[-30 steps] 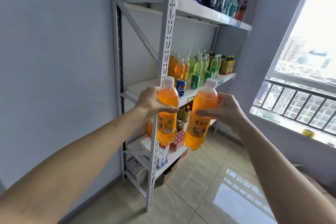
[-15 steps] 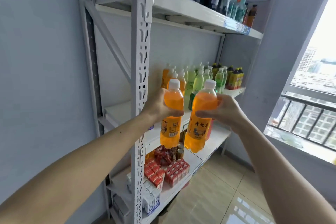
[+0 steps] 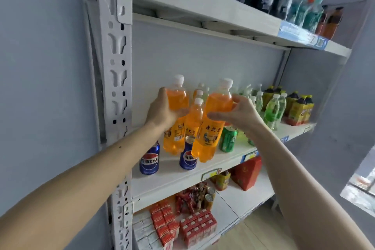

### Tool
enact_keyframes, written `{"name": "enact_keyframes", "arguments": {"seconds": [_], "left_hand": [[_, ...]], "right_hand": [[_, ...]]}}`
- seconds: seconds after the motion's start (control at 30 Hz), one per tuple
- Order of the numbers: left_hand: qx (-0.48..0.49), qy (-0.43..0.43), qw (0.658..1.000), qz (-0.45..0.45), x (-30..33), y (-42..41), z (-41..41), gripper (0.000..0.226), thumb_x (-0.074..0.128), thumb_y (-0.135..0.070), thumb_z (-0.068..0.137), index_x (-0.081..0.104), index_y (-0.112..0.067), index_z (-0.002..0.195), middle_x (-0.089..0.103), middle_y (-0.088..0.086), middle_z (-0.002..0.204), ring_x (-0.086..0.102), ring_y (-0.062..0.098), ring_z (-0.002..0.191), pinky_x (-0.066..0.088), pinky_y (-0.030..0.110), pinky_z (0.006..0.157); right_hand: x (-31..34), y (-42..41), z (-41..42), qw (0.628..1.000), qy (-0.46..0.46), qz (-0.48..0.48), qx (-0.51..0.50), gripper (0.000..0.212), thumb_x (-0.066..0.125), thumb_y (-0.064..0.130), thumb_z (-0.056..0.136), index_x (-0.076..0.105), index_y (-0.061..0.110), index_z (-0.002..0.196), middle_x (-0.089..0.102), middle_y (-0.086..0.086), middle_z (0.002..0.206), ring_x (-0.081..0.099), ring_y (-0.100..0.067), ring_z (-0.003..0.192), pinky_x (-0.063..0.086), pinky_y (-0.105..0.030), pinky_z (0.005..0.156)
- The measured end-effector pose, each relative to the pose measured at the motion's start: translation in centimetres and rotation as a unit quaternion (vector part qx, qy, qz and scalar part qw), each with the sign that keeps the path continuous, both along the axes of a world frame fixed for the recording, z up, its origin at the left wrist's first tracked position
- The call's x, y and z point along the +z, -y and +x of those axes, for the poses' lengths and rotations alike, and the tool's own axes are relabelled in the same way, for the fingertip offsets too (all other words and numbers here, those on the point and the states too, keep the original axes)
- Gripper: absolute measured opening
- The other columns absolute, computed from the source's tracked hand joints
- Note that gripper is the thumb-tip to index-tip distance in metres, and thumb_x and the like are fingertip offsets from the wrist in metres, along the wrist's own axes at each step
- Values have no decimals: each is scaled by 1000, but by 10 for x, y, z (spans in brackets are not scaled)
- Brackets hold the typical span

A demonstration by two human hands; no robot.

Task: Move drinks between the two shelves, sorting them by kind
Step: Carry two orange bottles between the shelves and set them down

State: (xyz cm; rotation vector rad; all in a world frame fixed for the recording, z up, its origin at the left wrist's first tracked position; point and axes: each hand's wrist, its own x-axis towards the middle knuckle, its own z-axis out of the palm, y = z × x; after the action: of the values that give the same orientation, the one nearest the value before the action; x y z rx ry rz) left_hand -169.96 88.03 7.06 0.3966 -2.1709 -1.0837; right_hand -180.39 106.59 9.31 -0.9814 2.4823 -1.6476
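Note:
My left hand [image 3: 162,110] grips an orange soda bottle [image 3: 175,119] with a white cap, held upright over the left part of the middle shelf [image 3: 168,178]. My right hand [image 3: 239,112] grips a second orange soda bottle [image 3: 213,128], tilted slightly, just to the right of the first. Between and behind them stand more orange bottles [image 3: 193,119] on that shelf. Both held bottles hang just above the shelf board, over two blue Pepsi cans [image 3: 149,159].
Green cans [image 3: 228,138], green bottles [image 3: 272,110] and yellow-labelled tea bottles [image 3: 300,109] fill the middle shelf's right. The top shelf [image 3: 223,16] carries dark and teal bottles. Red cartons [image 3: 194,227] lie below. A white perforated upright [image 3: 117,67] stands at the left.
I have stepped closer to the rack, and both hands have carried their orange bottles forward and up, over the middle shelf beside the standing orange bottles.

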Motion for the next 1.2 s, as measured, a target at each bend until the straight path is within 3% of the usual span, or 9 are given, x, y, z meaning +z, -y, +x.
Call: {"name": "enact_keyframes", "arguments": {"seconds": [0.13, 0.33, 0.53, 0.73, 1.2], "left_hand": [[98, -33, 995, 14, 13, 5, -31, 77, 78, -36, 77, 34, -17, 138, 54, 9, 130, 56, 31, 115, 52, 44, 90], [210, -37, 977, 9, 24, 24, -65, 77, 76, -39, 78, 31, -15, 136, 53, 11, 130, 57, 33, 113, 52, 50, 91], [291, -13, 957, 4, 23, 59, -88, 77, 73, -42, 80, 29, -16, 137, 51, 11, 134, 57, 34, 116, 50, 50, 94], [296, 24, 955, 18, 13, 96, -120, 74, 75, -40, 79, 31, -16, 135, 51, 10, 133, 56, 33, 116, 50, 47, 93], [214, 78, 963, 142, -58, 174, -196, 80, 84, -32, 70, 36, -17, 132, 53, 7, 128, 54, 29, 119, 51, 48, 95]], "right_hand": [[16, 19, -41, 999, -7, 1, 42, 79, 86, 47, 37, 61, 19, 106, 71, 0, 100, 72, -19, 82, 62, -39, 70], [37, 63, -93, 997, 1, -24, 76, 75, 92, 37, 53, 60, 12, 117, 69, -5, 105, 71, -23, 84, 62, -43, 69], [60, 118, -138, 991, 25, -61, 116, 72, 92, 33, 55, 60, 10, 114, 69, -6, 103, 72, -24, 84, 62, -43, 68], [65, 178, -179, 989, 46, -25, 137, 62, 91, 29, 59, 59, 11, 110, 69, -7, 102, 71, -24, 87, 62, -43, 72], [2, 266, -250, 954, 75, 185, 222, 85, 91, 12, 56, 49, 18, 130, 59, -5, 121, 62, -33, 107, 60, -49, 77]]}}
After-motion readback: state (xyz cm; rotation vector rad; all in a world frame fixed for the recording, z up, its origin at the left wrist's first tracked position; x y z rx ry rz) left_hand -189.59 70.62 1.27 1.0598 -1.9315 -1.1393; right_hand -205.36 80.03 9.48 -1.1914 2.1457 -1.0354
